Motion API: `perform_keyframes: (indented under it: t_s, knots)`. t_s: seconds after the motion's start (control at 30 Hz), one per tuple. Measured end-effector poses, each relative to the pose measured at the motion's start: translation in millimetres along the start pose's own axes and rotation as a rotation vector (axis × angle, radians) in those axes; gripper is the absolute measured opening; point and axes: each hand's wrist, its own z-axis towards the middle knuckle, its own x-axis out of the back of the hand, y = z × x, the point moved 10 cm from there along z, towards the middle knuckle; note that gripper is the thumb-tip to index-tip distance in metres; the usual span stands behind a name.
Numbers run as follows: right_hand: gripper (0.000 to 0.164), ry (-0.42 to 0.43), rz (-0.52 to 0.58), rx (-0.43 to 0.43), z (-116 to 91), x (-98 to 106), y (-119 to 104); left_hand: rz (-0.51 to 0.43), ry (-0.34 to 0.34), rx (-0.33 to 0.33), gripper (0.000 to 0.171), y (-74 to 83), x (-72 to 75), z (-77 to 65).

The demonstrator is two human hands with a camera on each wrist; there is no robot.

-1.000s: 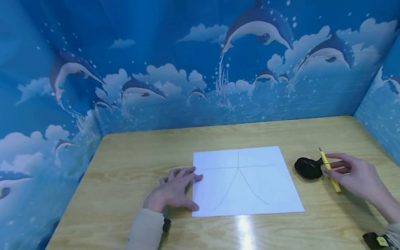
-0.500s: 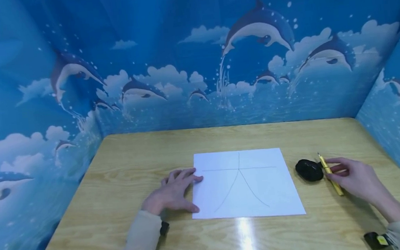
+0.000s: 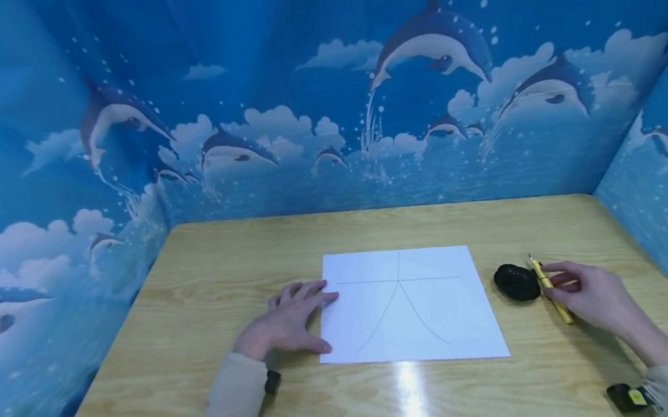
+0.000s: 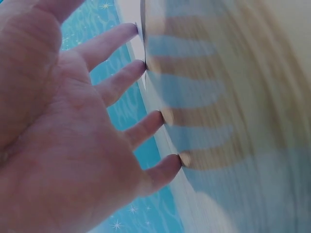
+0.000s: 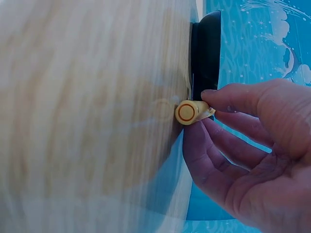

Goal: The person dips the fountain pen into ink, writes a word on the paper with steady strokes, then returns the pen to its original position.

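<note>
A white sheet of paper [image 3: 374, 331] lies on the table, bearing thin drawn lines: a cross with two curves spreading below it. My left hand [image 3: 287, 322] rests with spread fingers at the sheet's left edge, index finger and thumb overlapping it. In the left wrist view, the fingertips [image 4: 170, 167] touch the tabletop. At the right, my right hand [image 3: 595, 295] pinches a slim yellow pen [image 3: 560, 311] between thumb and fingers, its pointed tip facing away. The pen's round end [image 5: 186, 112] appears close over the table in the right wrist view. Beside the pen sits a glossy black rounded object [image 3: 515, 283].
The wooden table [image 3: 242, 249] has a bright light reflection near its front. A blue dolphin-patterned curtain [image 3: 307, 171] encloses the back and both sides. Black wrist devices [image 3: 626, 399] are worn at both sleeves.
My right hand has come slightly lower with the yellow pen, whose tip has shifted a little left and nearer. The left hand and the sheet stay nearly in place.
</note>
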Motion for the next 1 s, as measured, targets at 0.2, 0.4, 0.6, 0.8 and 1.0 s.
perform_keyframes:
  t_s: [0.2,0.4,0.6,0.8,1.0]
  knots:
    - [0.045,-0.031,0.003,-0.017,-0.4,-1.3,-1.0,-0.002,0.015,0.000,0.091,1.6,1.9,-1.9]
    - [0.045,-0.053,0.011,-0.034,-0.3,-2.4,-1.7,0.001,0.020,-0.007,0.089,1.0,2.0,-2.6]
    - [0.043,-0.046,0.009,-0.043,-3.0,-3.4,-0.5,0.001,0.018,-0.019,0.086,-1.5,0.7,-4.2]
    - [0.040,-0.009,-0.005,-0.030,-5.6,1.2,-1.8,-0.003,0.011,-0.003,0.083,-4.6,-1.3,-4.9]
    - [0.036,0.084,-0.033,0.021,-9.2,13.4,-11.0,-0.020,0.030,-0.003,0.080,-5.8,0.6,-5.9]
